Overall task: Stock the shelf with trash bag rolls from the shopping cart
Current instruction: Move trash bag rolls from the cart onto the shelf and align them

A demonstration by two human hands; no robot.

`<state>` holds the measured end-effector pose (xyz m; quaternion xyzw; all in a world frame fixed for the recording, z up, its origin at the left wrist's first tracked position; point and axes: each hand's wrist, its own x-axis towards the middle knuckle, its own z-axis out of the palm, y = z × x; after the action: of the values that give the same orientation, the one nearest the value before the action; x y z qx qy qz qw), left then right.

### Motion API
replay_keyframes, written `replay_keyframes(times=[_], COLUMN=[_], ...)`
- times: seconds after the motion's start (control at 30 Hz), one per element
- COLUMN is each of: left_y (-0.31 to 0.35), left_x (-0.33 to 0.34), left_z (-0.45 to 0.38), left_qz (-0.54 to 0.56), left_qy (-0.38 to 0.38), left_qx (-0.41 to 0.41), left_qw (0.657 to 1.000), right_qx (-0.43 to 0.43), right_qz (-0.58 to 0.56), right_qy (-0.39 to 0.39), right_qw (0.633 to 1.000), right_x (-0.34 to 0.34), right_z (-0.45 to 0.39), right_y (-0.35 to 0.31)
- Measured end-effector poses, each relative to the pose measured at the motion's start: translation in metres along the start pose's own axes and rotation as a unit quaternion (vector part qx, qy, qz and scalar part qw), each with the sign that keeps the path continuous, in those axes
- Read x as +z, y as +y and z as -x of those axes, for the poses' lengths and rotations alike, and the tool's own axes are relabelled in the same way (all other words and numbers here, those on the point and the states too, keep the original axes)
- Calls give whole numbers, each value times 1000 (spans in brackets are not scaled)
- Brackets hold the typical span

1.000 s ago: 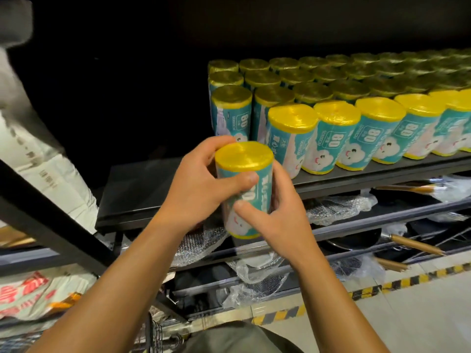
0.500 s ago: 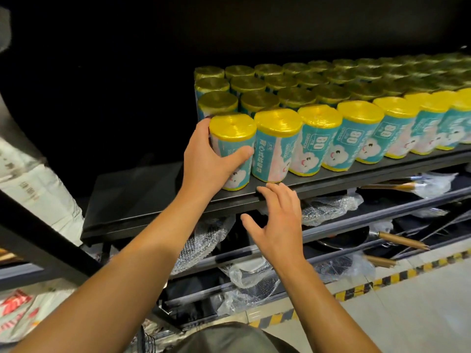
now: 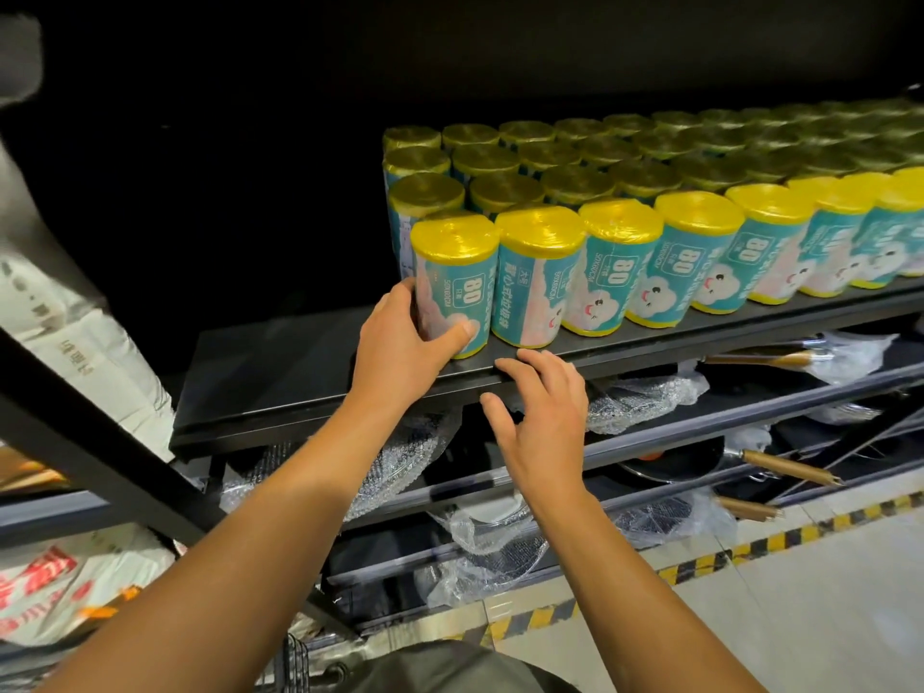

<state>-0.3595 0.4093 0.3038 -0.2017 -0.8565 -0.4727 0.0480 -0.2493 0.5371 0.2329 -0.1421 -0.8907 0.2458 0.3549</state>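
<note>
A teal trash bag roll (image 3: 457, 277) with a yellow top stands upright at the left end of the front row on the black shelf (image 3: 280, 377). My left hand (image 3: 405, 352) grips its lower part, thumb across the front and fingers round the left side. My right hand (image 3: 540, 422) hovers open just below the shelf's front edge, fingers spread, holding nothing. Several more rolls (image 3: 620, 262) fill the shelf in rows to the right and behind. The shopping cart's wire (image 3: 295, 662) shows only at the bottom edge.
The left part of the shelf is bare black board. Lower shelves hold bubble-wrapped pans (image 3: 645, 397) with wooden handles (image 3: 785, 472). White sacks (image 3: 85, 352) sit at the left behind a slanted black frame bar (image 3: 100, 457). Yellow-black floor tape (image 3: 750, 547) runs along the rack.
The roll went from both hands in front of the shelf onto the front row's left end. My right hand let go and dropped below the shelf edge; my left hand slid lower on the roll.
</note>
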Motion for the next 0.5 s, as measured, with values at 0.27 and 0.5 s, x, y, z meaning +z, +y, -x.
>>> replay_keyframes(times=[0.27,0.5], left_y=[0,3], left_x=[-8,-4], left_z=[61,193], left_qz=[-176,-138], left_qy=[0,26], left_qx=[-5,-66], left_qw=[984,988], right_qx=[12,17], right_qz=[-21,-97], right_qy=[-136,-262], right_qw=[990,960], right_x=[-37,-97], right_z=[15,93], right_y=[-7,-4])
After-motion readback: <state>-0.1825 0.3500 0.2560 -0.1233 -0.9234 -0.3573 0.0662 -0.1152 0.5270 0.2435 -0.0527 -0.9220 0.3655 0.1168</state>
